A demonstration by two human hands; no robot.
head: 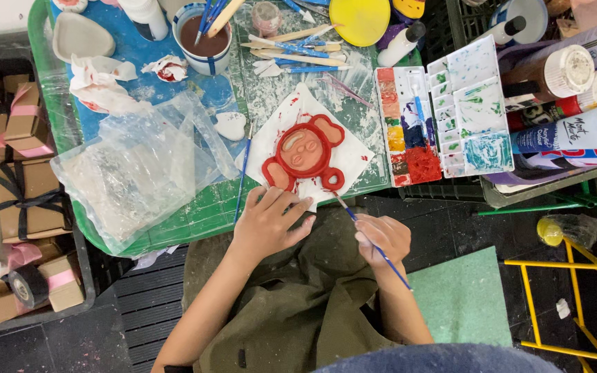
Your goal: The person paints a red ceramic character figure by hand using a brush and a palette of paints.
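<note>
On a green worktop [195, 214] beside a crumpled plastic bag [133, 173], the left hand [271, 221], fingers spread, steadies white paper [271, 138] under a clay monkey face [305, 152]. Its ears and rim are already red, the face centre bare. The right hand [381, 238] pinches a thin paintbrush [374, 242], tip near the lower edge, left of an open paint palette [443, 117].
</note>
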